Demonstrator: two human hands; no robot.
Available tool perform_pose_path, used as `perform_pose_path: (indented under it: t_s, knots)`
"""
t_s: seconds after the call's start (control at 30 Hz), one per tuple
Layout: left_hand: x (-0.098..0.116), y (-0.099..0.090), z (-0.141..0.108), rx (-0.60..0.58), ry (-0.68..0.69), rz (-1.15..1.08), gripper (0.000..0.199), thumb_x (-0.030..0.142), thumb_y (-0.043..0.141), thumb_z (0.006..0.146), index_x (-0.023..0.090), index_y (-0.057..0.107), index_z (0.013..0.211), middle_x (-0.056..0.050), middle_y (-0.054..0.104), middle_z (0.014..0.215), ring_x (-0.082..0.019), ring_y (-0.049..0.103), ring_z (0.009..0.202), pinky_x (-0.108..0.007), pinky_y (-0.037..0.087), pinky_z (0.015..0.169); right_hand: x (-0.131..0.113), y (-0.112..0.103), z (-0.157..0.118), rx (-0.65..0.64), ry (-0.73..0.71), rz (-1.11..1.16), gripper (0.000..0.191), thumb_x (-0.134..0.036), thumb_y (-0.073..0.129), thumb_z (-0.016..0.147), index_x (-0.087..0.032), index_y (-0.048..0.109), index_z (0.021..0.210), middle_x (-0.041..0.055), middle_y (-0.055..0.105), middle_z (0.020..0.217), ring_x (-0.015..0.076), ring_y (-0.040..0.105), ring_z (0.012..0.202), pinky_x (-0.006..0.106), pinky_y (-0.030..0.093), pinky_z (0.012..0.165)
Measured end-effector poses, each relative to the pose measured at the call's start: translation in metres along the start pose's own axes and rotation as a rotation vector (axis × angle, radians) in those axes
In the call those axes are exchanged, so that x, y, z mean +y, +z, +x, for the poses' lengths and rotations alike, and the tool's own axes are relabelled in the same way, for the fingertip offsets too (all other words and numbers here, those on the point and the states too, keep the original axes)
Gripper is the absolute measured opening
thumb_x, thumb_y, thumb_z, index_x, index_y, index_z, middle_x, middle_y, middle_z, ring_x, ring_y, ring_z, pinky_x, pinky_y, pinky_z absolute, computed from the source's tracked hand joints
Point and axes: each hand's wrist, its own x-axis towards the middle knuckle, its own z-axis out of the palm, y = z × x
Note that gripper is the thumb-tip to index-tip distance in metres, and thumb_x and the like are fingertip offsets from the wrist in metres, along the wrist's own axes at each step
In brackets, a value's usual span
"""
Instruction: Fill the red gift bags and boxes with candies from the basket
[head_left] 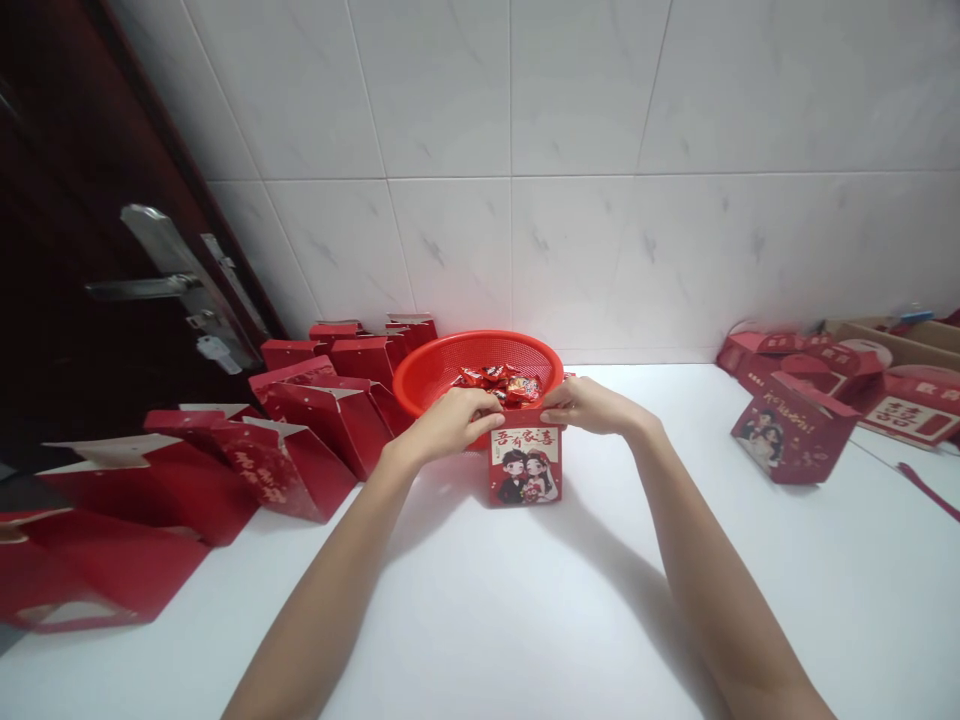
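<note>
A small red gift box printed with a cartoon bride and groom stands upright on the white table, in front of a red plastic colander. My left hand pinches the box's top left edge. On the top right edge, my right hand has its fingers closed in the same way. Red-wrapped candies lie in the colander, just behind the box. The box's back and inside are hidden from me.
Several red gift boxes with raised flaps line the left side. Another printed red box stands at the right, near red boxes and a cardboard carton. A tiled wall closes the back; a dark door is at left.
</note>
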Motion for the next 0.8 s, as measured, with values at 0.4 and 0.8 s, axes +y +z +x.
perform_pose_path:
  t_s: [0.4,0.8]
  knots:
    - [-0.012,0.005,0.003,-0.012,-0.024,-0.099,0.029,0.042,0.049,0.090,0.019,0.060,0.077,0.000,0.061,0.074,-0.017,0.050,0.069,-0.028,0.038,0.064,0.015,0.013,0.000,0.091,-0.027,0.191,0.023,-0.024,0.055,0.090,-0.016,0.065,0.071,0.0016,0.062,0.067,0.0123,0.053,0.059,0.025,0.040,0.055]
    - [-0.016,0.008,0.002,0.019,-0.014,-0.229,0.031,0.048,0.054,0.085,0.019,0.060,0.074,0.002,0.059,0.069,-0.016,0.050,0.065,-0.026,0.039,0.063,0.033,0.068,-0.009,0.514,-0.110,0.362,0.028,-0.043,0.054,0.093,-0.021,0.066,0.106,0.0034,0.072,0.084,0.0153,0.061,0.063,0.027,0.048,0.057]
